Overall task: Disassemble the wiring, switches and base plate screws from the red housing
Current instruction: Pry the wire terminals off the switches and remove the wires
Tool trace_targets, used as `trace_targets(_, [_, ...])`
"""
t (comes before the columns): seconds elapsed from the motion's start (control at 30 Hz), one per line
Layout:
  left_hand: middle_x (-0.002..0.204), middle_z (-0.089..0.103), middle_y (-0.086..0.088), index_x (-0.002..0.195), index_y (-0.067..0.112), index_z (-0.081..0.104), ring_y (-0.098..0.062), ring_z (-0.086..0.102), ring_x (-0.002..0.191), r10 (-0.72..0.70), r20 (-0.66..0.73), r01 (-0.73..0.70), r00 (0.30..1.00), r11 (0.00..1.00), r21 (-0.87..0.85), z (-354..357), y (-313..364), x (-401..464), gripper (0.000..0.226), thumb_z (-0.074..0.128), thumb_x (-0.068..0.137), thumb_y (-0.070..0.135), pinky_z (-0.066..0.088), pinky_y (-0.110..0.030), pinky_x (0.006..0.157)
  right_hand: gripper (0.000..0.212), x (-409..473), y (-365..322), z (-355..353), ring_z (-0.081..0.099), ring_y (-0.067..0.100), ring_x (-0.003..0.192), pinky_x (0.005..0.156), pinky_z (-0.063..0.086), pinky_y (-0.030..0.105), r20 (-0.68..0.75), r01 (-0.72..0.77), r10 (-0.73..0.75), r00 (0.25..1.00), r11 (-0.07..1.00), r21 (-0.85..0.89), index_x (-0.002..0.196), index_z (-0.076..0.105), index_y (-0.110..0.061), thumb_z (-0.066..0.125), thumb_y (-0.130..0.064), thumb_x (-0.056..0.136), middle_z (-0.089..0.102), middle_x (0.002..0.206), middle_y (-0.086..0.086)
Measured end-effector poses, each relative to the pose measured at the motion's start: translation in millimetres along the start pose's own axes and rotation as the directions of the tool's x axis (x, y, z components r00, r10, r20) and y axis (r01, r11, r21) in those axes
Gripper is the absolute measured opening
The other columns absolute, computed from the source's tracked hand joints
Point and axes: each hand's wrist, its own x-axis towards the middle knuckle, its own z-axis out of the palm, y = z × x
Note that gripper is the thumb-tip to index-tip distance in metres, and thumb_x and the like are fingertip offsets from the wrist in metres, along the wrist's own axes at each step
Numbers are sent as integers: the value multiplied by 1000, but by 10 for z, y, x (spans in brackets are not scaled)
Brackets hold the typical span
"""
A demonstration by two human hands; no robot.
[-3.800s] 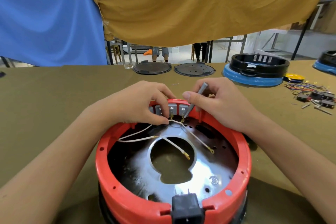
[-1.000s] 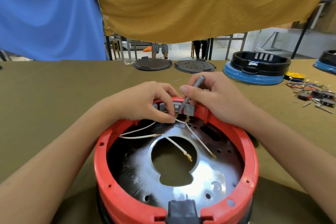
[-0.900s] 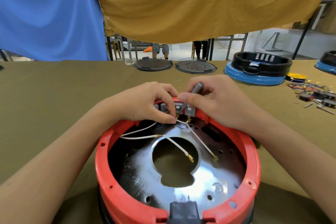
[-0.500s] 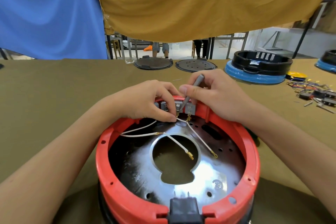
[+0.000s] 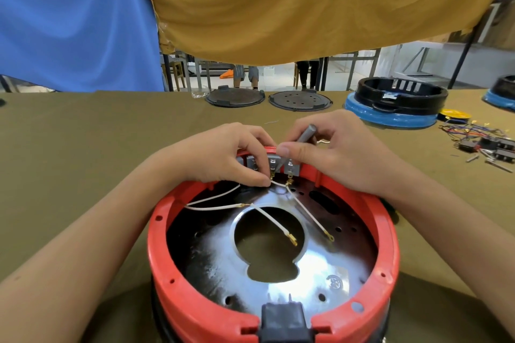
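The round red housing stands open side up on the table before me, with a shiny metal base plate inside. Grey switches sit in a row at its far rim. White wires with brass terminals run from the switches across the plate. My left hand pinches a white wire at its terminal under the middle switch. My right hand grips a thin grey tool, its tip down among the switch terminals. A black socket sits at the near rim.
Two dark round discs lie at the far table edge. A black-and-blue housing stands at the back right. Loose coloured wires, switches and screws are piled at the right. Blue and mustard cloths hang behind.
Both hands stay at the switch row. The grey tool's tip has shifted slightly among the terminals, and the view has moved a little.
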Motion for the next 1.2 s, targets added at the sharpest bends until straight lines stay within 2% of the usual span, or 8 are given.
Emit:
trace_targets(0.07, [115,58,24,79,33,78,2,56,109,3,-5,-3,1000,1000,-4,3,1,3,4,80,81,30,42,-34,103,17,-12,19,-40,62,29,67,64,50,46,18,-17,17,1000,999,37,82,77,-17,71,-31,90,70,70,5])
trace_targets(0.2, [114,57,26,78,35,77,3,56,108,1,-3,-1,1000,1000,-16,4,3,5,7,80,81,30,42,-31,102,22,-3,69,-34,50,9,56,59,38,18,-10,-111,113,993,984,136,76,73,-12,69,-27,92,62,60,-7])
trace_targets(0.33, [114,57,26,77,34,77,3,55,110,-4,7,5,1000,1000,-28,1,7,11,7,80,81,29,41,-34,104,32,92,49,18,48,15,61,65,39,30,-9,-225,229,973,961,158,79,69,-4,67,-32,94,58,64,6])
trace_targets(0.57, [116,56,28,78,35,77,5,54,112,-13,15,13,1000,1000,-23,0,16,7,7,79,82,30,40,-33,105,33,95,46,43,53,12,62,63,43,21,-46,-293,309,950,933,209,83,70,-4,66,-35,94,60,63,1])
trace_targets(0.7, [116,56,29,77,35,77,5,54,111,-17,13,17,1000,1000,-21,-1,13,9,7,79,82,31,41,-33,104,34,100,52,59,52,12,62,67,43,27,-69,-306,327,943,927,217,83,70,-1,66,-33,95,59,62,1])
trace_targets(0.8, [115,56,29,77,36,77,4,55,110,-15,8,15,1000,1000,-24,-3,11,3,7,79,81,31,41,-32,103,31,58,28,53,51,14,59,65,42,30,-89,-229,247,965,957,176,80,69,-3,66,-30,95,60,60,-1])
trace_targets(1.0, [105,57,27,79,34,77,-1,57,106,4,-8,-4,1000,1000,-9,-4,6,-4,5,80,82,32,42,-38,102,15,-35,-77,5,60,13,71,66,46,31,19,62,-59,998,970,-236,83,73,-22,68,-34,91,65,74,-3])
trace_targets(1.2, [104,57,26,79,31,78,-3,57,106,6,-5,-6,1000,1000,-17,-8,3,11,4,81,82,29,42,-41,102,19,-2,-102,17,59,14,68,63,44,30,39,2,6,999,980,-200,81,73,-19,68,-34,92,66,71,-1])
